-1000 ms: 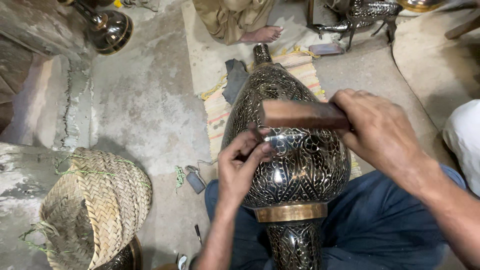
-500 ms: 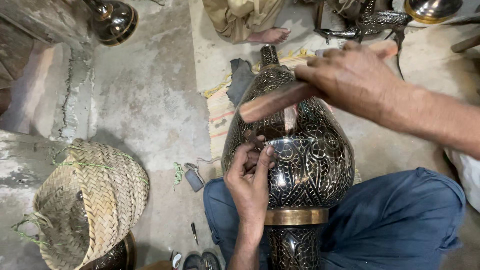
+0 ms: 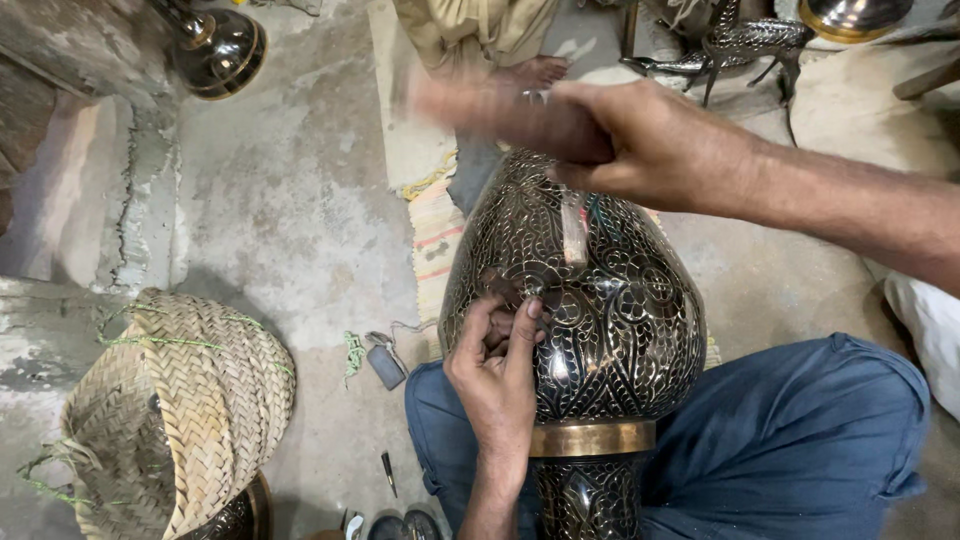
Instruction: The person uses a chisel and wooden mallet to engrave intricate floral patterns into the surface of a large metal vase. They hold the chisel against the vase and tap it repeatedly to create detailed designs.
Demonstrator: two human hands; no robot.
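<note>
Left hand against engraved vase, right hand above

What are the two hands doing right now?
Left hand: closed, pinching a small tool against the engraved metal vase.
Right hand: closed around a wooden mallet, raised and blurred.

Cracked grey concrete floor, striped mat, woven basket at left
</note>
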